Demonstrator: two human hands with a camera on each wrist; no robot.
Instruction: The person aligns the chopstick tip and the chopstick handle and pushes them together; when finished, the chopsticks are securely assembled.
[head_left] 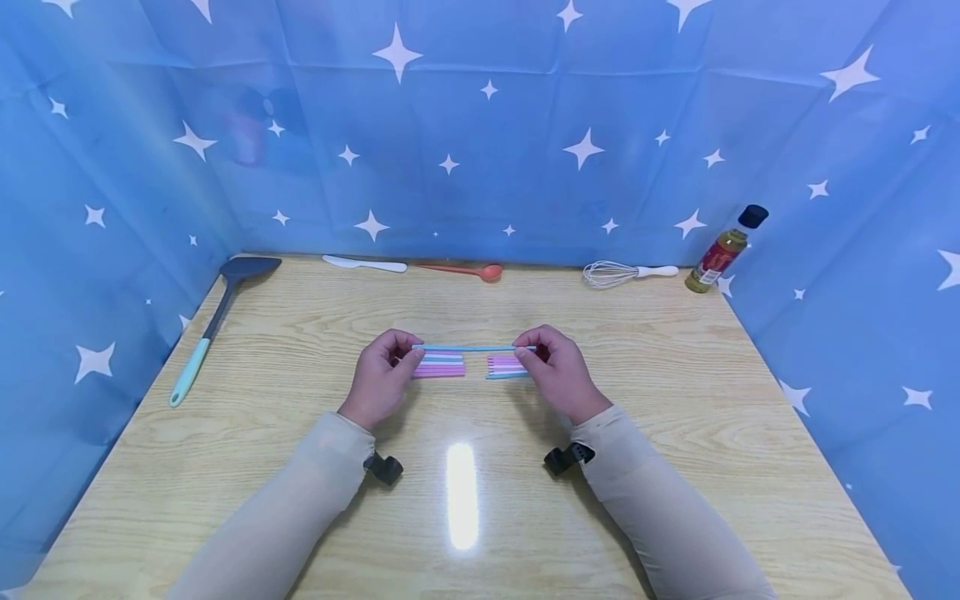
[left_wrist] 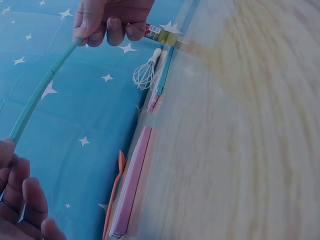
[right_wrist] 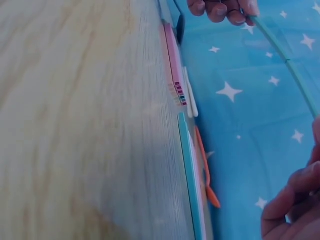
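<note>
Both hands hold a thin light-blue stick (head_left: 472,348) level between them, raised off the table. Thumb and fingers of my left hand (head_left: 382,379) pinch its left end; those of my right hand (head_left: 560,373) pinch the right end. A seam shows partway along the stick, which bows slightly in the right wrist view (right_wrist: 295,75). Beneath lie two side-by-side rows of slim sticks, a left row (head_left: 441,371) in pink, white and blue and a right row (head_left: 504,367) in similar colours. Each hand partly hides the row near it.
Along the table's back edge lie a white knife (head_left: 367,264), an orange-red spoon (head_left: 480,272) and a whisk (head_left: 622,273). A bottle (head_left: 720,258) stands at the back right corner. A dark spatula with a mint handle (head_left: 197,362) lies at the left. Blue star-patterned cloth (head_left: 480,125) surrounds the table.
</note>
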